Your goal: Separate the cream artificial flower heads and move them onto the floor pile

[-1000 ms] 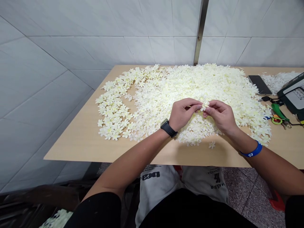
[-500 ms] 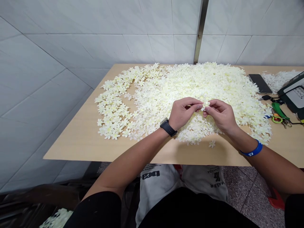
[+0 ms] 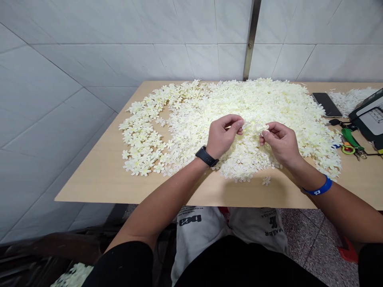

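Observation:
A wide heap of cream-white artificial flowers [image 3: 203,123] with yellowish centres covers much of the table. Just above its front part, my right hand [image 3: 280,140] pinches one artificial flower [image 3: 265,128] between thumb and forefinger. My left hand [image 3: 225,134] is a short way to the left, its thumb and forefinger pressed together. Something small and pale may be at those fingertips, but it blends into the heap behind. One loose flower [image 3: 266,181] lies near the table's front edge, below my right hand.
The wooden table [image 3: 98,175] stands against a tiled wall. On its right are a phone [image 3: 326,105], a pile of thin white pieces [image 3: 353,99], a dark green box [image 3: 371,117] and keys with a green clip [image 3: 351,139]. More flowers [image 3: 72,276] show low at the left.
My hands were together at one flower and are now apart. The left has moved left and slightly up; the right has shifted slightly right and keeps the flower.

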A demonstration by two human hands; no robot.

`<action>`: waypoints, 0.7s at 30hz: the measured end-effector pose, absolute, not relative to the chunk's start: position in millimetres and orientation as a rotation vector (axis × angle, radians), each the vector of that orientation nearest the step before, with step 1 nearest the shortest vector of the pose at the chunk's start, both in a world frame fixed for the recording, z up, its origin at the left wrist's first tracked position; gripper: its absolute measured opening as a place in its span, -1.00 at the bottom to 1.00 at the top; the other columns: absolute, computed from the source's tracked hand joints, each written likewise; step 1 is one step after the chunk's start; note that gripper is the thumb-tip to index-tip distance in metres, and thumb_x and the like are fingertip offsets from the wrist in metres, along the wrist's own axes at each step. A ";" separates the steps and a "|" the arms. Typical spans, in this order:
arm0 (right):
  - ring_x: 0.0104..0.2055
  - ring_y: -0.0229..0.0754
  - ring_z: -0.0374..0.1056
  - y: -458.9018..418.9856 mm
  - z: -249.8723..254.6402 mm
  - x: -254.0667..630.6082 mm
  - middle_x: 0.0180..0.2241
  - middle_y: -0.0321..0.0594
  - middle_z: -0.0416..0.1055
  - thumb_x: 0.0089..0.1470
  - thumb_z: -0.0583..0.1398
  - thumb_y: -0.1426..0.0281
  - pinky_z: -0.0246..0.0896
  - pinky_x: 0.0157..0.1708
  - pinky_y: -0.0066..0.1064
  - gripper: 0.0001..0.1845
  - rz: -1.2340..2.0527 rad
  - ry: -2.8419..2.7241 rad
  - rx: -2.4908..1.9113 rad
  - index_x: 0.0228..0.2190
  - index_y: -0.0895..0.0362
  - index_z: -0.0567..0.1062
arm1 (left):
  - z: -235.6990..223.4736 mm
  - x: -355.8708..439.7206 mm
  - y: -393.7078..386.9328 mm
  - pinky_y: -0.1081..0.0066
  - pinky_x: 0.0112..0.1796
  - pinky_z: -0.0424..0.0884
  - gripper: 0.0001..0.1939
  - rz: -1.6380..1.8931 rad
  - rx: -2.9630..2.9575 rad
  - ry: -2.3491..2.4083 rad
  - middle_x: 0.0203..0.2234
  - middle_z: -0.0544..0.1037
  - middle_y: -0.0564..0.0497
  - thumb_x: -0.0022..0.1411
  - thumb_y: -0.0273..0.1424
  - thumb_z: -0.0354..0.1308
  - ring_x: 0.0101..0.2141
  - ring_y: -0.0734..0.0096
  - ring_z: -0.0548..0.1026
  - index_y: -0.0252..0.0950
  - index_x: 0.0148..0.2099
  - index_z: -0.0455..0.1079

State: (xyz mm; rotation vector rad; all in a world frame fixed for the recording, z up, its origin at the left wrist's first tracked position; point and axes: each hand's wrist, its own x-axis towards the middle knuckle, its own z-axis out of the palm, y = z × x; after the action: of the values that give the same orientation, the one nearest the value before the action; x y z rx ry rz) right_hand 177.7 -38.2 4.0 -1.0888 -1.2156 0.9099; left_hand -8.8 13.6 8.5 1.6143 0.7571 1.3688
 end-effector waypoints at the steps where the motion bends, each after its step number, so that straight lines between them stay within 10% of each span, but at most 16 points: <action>1: -0.52 -0.29 0.39 -37.0 3.1 178.7 -0.54 -0.37 0.41 -0.03 0.42 0.24 0.43 -0.44 -0.39 -0.73 0.899 -1.200 -1.088 -0.43 0.07 0.46 | 8.2 -10.2 17.1 0.47 -0.37 0.54 -0.69 1.380 1.581 0.759 -0.46 0.58 0.02 0.21 -0.13 0.33 -0.48 0.53 0.53 -0.30 -0.30 0.53; 21: -0.50 -0.27 0.37 -42.5 4.8 175.4 -0.49 -0.34 0.40 0.00 0.41 0.06 0.41 -0.46 -0.38 -0.64 0.613 -1.212 -1.085 -0.39 0.03 0.47 | 6.2 -1.1 5.3 0.42 -0.29 0.56 -0.81 1.302 1.497 0.739 -0.41 0.63 0.02 0.20 -0.26 0.34 -0.44 0.53 0.56 -0.30 -0.28 0.58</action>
State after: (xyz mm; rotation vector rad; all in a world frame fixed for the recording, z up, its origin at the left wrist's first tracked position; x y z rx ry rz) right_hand 175.4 -42.5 4.8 -1.0854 -1.2125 0.6126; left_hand -1.1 5.3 6.2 1.4969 0.7393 1.3020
